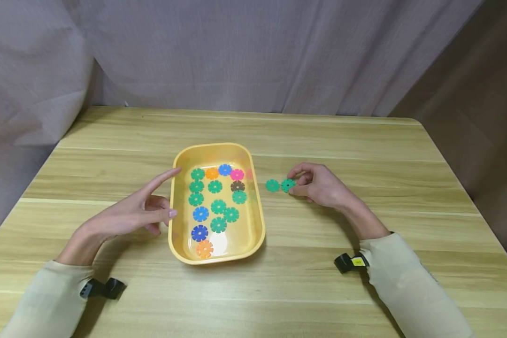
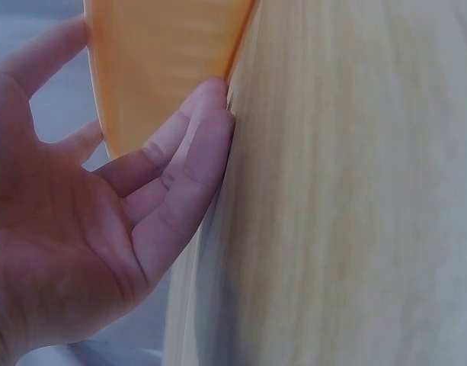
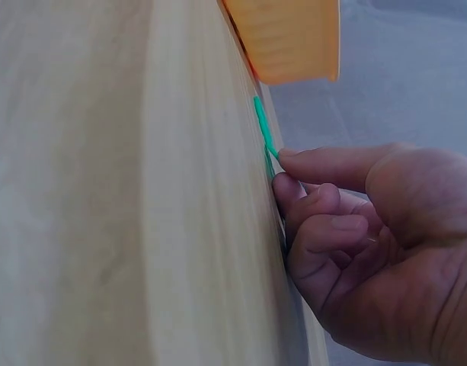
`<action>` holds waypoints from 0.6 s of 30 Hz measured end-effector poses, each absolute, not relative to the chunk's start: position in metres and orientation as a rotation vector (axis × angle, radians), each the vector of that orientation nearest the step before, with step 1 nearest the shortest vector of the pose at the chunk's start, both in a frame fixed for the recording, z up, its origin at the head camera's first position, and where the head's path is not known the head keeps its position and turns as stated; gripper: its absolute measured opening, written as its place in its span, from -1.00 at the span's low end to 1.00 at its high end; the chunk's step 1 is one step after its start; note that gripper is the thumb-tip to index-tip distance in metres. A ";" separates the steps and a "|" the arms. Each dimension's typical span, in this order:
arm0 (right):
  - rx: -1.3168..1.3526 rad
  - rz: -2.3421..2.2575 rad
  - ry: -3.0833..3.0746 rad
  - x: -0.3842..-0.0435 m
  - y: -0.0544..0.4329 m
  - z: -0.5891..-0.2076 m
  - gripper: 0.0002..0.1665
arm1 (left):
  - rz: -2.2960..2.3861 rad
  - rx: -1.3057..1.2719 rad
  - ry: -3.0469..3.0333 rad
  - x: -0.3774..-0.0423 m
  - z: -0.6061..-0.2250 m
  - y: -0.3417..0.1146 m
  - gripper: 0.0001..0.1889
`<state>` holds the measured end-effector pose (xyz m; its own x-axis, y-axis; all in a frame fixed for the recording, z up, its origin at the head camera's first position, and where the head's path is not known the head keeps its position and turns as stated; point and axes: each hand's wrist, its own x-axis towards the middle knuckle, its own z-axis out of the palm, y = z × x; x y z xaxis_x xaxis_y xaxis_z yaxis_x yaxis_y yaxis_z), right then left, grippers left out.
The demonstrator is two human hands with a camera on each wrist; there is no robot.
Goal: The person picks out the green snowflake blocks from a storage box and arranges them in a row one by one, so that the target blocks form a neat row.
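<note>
My left hand rests at the left side of a yellow plastic bin, index fingertip and thumb at its rim. In the left wrist view, the other fingers lie loosely bent against the outer wall. Right of the bin, my right hand pinches a green notched snowflake disc between thumb and fingers, low over the table. Another green disc sits just left of it, edge to edge. In the right wrist view, green plastic shows edge-on at the fingertips.
Inside the bin lie several flat discs: green, blue, orange, pink and brown. The bin stands on a wood-grain table. Behind the table's far edge hangs a grey curtain.
</note>
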<state>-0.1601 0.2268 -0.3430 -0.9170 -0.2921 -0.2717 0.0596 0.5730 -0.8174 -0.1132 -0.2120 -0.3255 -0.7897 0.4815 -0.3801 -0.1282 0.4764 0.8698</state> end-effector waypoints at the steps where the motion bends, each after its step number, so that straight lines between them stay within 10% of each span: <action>1: -0.189 -1.279 2.435 -0.160 0.227 -0.343 -0.54 | 1.324 0.291 2.126 -0.113 -0.325 -0.212 0.02; 18: -0.176 -1.205 2.507 -0.158 0.224 -0.343 -0.63 | 1.326 0.305 2.125 -0.113 -0.325 -0.212 0.01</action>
